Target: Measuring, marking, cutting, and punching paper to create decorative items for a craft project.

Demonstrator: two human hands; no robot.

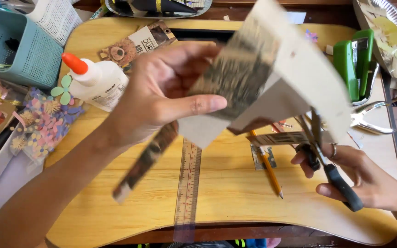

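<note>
Head view: left hand (pixel 161 92) fingers pinch printed card (pixel 272 78); right hand (pixel 359 174) fingers grip scissors (pixel 327 160).

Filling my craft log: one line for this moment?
left hand: holds card sheet | right hand: scissors cutting sheet | pencil on board

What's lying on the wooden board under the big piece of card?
Under the card lie a clear ruler, a yellow pencil and a small metal clip on the wooden board. The card and left hand hide the board's middle.

grey card (pixel 295 69) w/ dark print, black-handled scissors (pixel 331 170); green stapler (pixel 354 62), orange-capped white glue bottle (pixel 98 81)
</note>
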